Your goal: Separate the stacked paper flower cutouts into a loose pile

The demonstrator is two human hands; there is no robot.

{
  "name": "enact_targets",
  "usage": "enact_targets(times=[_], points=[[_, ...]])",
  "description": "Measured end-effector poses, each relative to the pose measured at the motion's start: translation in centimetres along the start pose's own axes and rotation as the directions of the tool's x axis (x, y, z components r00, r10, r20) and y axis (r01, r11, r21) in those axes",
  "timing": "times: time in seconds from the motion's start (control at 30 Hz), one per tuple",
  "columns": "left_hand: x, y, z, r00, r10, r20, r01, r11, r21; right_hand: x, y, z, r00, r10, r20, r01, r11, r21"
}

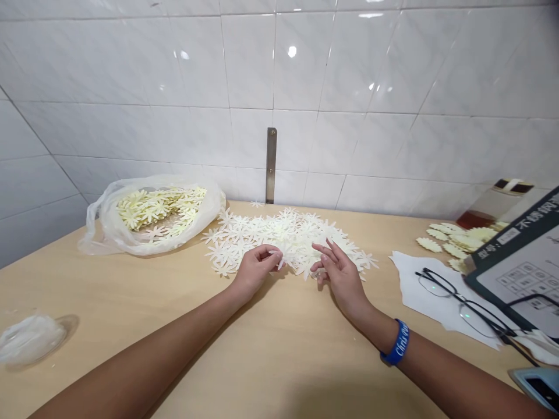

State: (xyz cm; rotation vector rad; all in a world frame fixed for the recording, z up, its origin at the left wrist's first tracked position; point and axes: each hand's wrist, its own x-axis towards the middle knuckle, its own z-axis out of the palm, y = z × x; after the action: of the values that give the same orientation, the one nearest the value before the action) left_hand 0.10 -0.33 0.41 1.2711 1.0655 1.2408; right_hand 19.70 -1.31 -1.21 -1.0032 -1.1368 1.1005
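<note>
A broad heap of white flower-shaped cutouts [262, 230] with narrow petals lies on the table in front of me. At its near edge my left hand [258, 269] is closed, pinching a white flower cutout [276, 254] between thumb and fingers. Just to the right, my right hand [343, 276] hovers by the heap with its fingers apart and nothing visible in them. A blue wristband circles my right wrist. Left of the heap, a translucent plastic bag [209, 224] lies open around more pale yellow flower cutouts [148, 212].
Black-framed glasses [458, 298] rest on white paper [406, 279] at the right. Behind them are scalloped yellowish pieces [469, 240], a jar of dark red liquid [484, 209] and a printed box [524, 262]. A crumpled clear bag [32, 338] sits at the left; a phone [537, 387] at lower right.
</note>
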Motion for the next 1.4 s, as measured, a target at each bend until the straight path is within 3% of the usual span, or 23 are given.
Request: enact_targets(times=[0.2, 0.43, 0.6, 0.67, 0.73, 0.8, 0.83, 0.9, 1.0, 1.1, 1.13, 1.27, 1.33, 1.4], points=[[-0.3, 0.0, 0.1, 0.995, -0.003, 0.095, -0.005, 0.996, 0.091, -0.7, -0.5, 0.4, 0.999, 0.034, 0.023, -0.031, 0.989, -0.143], [-1.0, 0.0, 0.3, 0.966, 0.026, 0.258, -0.066, 0.987, 0.146, -1.6, -0.5, 1.3, 0.961, -0.007, 0.276, 0.075, 0.969, -0.236], [-1.5, 0.3, 0.7, 0.946, 0.059, 0.32, -0.145, 0.956, 0.253, -1.5, -0.3, 1.1, 0.928, -0.005, 0.373, 0.097, 0.969, -0.229], [-1.4, 0.2, 0.6, 0.957, 0.092, 0.275, -0.178, 0.935, 0.307, -1.2, -0.1, 0.8, 0.942, -0.013, 0.335, 0.107, 0.959, -0.263], [-1.2, 0.2, 0.3, 0.964, 0.2, 0.173, -0.253, 0.887, 0.386, -0.8, 0.1, 0.5, 0.985, -0.06, 0.161, 0.102, 0.958, -0.268], [-1.1, 0.1, 0.0, 0.93, 0.359, 0.078, -0.349, 0.797, 0.493, -0.3, 0.1, 0.2, 0.987, -0.15, -0.053, 0.123, 0.93, -0.347], [-1.1, 0.1, -0.1, 0.901, 0.43, 0.059, -0.39, 0.742, 0.545, -0.2, 0.1, 0.2, 0.976, -0.193, -0.102, 0.132, 0.894, -0.427], [-0.9, 0.3, -0.2, 0.85, 0.523, 0.058, -0.439, 0.645, 0.626, -0.2, 0.0, 0.1, 0.963, -0.255, -0.087, 0.167, 0.818, -0.551], [0.5, 1.4, -1.1, 0.817, 0.575, 0.043, -0.416, 0.537, 0.734, -1.1, -0.1, 0.2, 0.935, -0.35, 0.048, 0.302, 0.721, -0.624], [3.4, 3.9, -5.0, 0.819, 0.569, -0.074, -0.255, 0.477, 0.841, -2.1, 0.1, 0.3, 0.881, -0.432, 0.193, 0.445, 0.616, -0.65], [4.5, 4.9, -7.1, 0.84, 0.517, -0.165, -0.087, 0.428, 0.899, -2.4, 0.2, 0.3, 0.859, -0.447, 0.252, 0.494, 0.591, -0.638], [7.1, 7.7, -17.4, 0.821, 0.401, -0.406, 0.256, 0.378, 0.89, -2.9, 0.6, 0.5, 0.74, -0.494, 0.456, 0.672, 0.546, -0.5], [7.4, 8.0, -21.9, 0.804, 0.35, -0.481, 0.382, 0.315, 0.869, -2.8, 0.7, 0.6, 0.706, -0.498, 0.504, 0.706, 0.552, -0.445], [7.3, 7.6, -24.9, 0.802, 0.322, -0.504, 0.448, 0.235, 0.863, -2.6, 0.8, 0.8, 0.701, -0.498, 0.51, 0.709, 0.562, -0.426]])
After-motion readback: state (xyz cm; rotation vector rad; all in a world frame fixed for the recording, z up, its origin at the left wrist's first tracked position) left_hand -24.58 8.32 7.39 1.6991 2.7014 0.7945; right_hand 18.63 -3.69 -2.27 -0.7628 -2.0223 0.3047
